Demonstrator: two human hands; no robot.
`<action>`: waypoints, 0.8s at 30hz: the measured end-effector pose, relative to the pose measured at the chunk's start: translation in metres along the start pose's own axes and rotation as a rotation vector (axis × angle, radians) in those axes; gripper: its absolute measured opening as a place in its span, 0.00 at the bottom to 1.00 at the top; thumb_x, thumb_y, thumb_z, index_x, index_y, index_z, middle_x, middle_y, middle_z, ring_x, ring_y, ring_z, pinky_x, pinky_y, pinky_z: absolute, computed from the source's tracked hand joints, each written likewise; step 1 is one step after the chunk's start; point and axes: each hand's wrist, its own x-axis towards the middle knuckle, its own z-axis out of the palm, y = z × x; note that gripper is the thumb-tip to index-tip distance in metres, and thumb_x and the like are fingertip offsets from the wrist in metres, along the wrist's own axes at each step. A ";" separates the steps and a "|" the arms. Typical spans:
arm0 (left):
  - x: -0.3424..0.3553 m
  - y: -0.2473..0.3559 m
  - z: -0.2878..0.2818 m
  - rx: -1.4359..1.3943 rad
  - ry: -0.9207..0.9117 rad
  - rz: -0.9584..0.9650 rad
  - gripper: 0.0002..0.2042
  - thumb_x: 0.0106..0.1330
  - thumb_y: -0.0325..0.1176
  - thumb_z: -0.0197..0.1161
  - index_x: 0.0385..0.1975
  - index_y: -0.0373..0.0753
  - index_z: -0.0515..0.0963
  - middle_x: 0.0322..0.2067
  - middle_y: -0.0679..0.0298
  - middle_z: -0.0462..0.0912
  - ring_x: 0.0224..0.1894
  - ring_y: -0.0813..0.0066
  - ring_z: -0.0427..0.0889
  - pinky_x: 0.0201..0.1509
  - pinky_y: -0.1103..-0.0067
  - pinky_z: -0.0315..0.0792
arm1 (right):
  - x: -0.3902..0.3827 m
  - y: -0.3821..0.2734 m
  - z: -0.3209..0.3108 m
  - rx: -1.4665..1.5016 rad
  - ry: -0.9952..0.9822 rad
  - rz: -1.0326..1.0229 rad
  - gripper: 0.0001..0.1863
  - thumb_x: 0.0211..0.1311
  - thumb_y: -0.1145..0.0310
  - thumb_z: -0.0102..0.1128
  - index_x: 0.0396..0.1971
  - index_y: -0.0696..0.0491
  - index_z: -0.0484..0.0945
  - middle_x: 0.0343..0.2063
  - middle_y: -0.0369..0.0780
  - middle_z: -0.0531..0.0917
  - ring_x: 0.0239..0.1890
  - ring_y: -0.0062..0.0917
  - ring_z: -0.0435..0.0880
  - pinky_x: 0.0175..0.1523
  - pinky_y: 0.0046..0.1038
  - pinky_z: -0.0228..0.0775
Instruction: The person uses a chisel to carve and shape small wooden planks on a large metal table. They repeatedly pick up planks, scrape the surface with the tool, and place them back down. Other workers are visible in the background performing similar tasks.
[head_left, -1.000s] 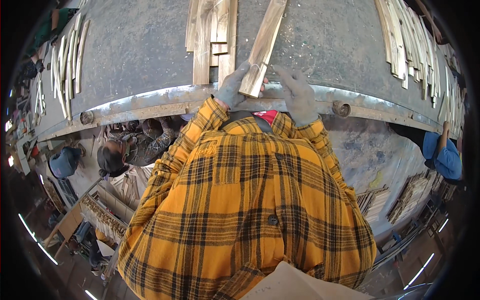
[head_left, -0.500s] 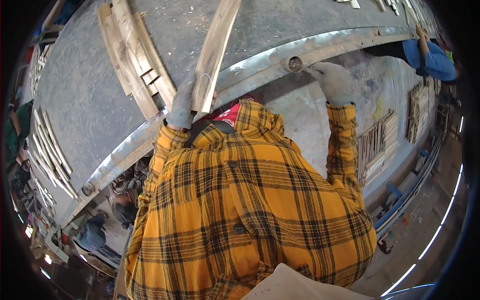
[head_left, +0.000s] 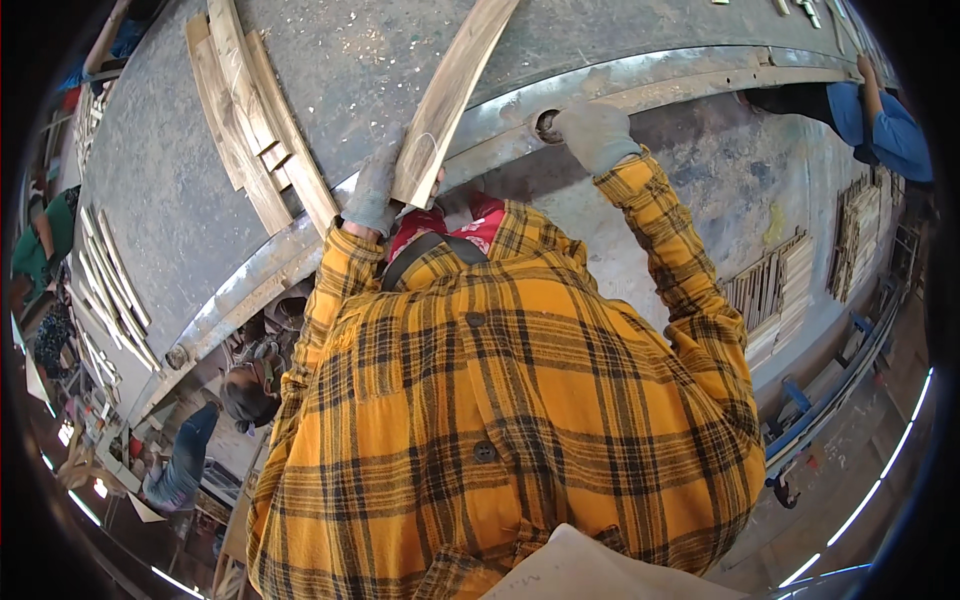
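Observation:
A pale streaked wooden plank (head_left: 452,95) angles up from the bench edge. Wrapped round its lower end is my gloved left hand (head_left: 372,192). My gloved right hand (head_left: 592,136) is at a round recess (head_left: 546,127) in the bench's metal-edged rail, its fingers curled at the opening; whatever they might hold is hidden. Just left of the held plank, several overlapping planks (head_left: 235,110) lie on the grey bench top (head_left: 340,60).
More slats (head_left: 105,280) lie on the left. A person in blue (head_left: 890,125) works at the right along the bench, another in green (head_left: 45,240) at the far left, and a crouched person (head_left: 250,395) is below the bench edge. Stacked slats (head_left: 770,290) stand at the lower right.
The view has turned, shifting the bench. My right hand has left the plank's side and moved to the round recess. My left hand still grips the plank.

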 end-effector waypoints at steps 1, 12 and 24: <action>-0.001 0.002 -0.001 0.013 -0.016 -0.003 0.28 0.72 0.57 0.42 0.53 0.36 0.70 0.29 0.54 0.81 0.25 0.67 0.82 0.24 0.77 0.76 | 0.002 0.000 0.001 -0.017 -0.004 -0.025 0.09 0.57 0.67 0.58 0.35 0.46 0.85 0.37 0.44 0.85 0.41 0.41 0.84 0.43 0.39 0.77; -0.008 0.009 0.008 -0.169 -0.069 0.013 0.31 0.73 0.59 0.35 0.55 0.36 0.68 0.30 0.50 0.81 0.26 0.63 0.82 0.25 0.74 0.76 | -0.040 0.008 -0.038 0.925 0.231 -0.248 0.07 0.56 0.67 0.64 0.34 0.51 0.83 0.28 0.41 0.81 0.29 0.36 0.81 0.35 0.33 0.72; -0.007 0.015 0.026 -0.167 -0.099 0.067 0.34 0.70 0.63 0.40 0.59 0.35 0.64 0.31 0.49 0.80 0.26 0.64 0.82 0.26 0.75 0.78 | -0.055 -0.091 -0.014 0.659 0.886 -0.262 0.11 0.54 0.70 0.63 0.39 0.45 0.83 0.27 0.33 0.78 0.30 0.28 0.80 0.32 0.27 0.71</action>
